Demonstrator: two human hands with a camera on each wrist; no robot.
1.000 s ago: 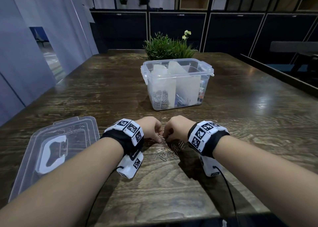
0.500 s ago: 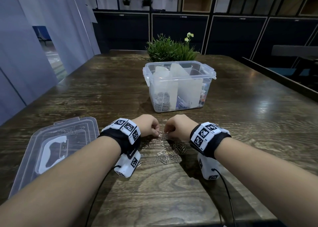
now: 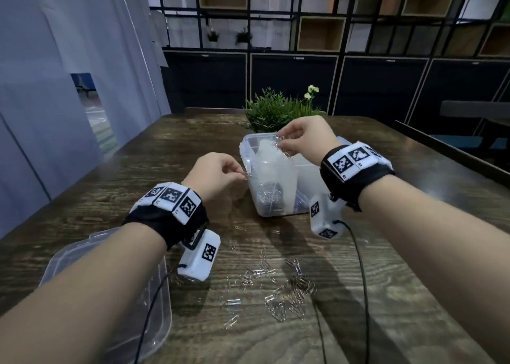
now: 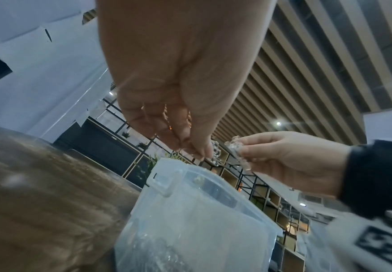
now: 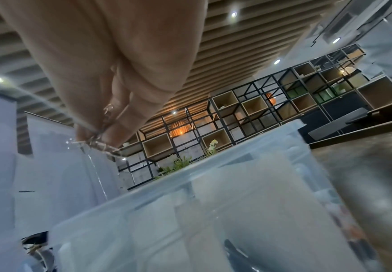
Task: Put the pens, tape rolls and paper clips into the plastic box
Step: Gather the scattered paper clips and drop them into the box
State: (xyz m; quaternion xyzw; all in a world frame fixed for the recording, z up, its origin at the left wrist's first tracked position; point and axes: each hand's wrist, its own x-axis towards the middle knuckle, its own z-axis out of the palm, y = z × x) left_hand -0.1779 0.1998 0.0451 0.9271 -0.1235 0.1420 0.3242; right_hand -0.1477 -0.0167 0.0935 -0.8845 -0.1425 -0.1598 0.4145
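A small bunch of paper clips [image 3: 282,143] is being pinched between thumb and fingertips of the right hand [image 3: 305,140], which is being held over the open top of the plastic box [image 3: 303,167], at about 12 o'clock from the loose pile. Another few clips are being pinched by the left hand [image 3: 214,174], fingers curled together, just beside the box's near-left wall, at about 9 o'clock of the box. In the left wrist view both pinches are being shown close together above the box rim [image 4: 190,171], the left fingertips [image 4: 199,150] and the right hand [image 4: 290,162] nearly touching; clips are blurred there. In the right wrist view clips [image 5: 97,139] are being seen dangling from the right fingertips [image 5: 120,128] above the box. Inside the box a heap of clips [image 3: 269,195] is being kept in the left compartment beside white dividers [image 3: 276,165]; other contents at the right are too blurred to name. On the wooden table [image 3: 414,225] a scattered pile of clips [image 3: 287,294] is lying at 6 o'clock of the box, between the two forearms. The clear lid [image 3: 110,294] is lying flat at about 8 o'clock, partly under the left forearm. A green potted plant [image 3: 276,110] is standing just behind the box at 12 o'clock. Marker bands and wrist cameras [image 3: 200,256] are being worn on both wrists.
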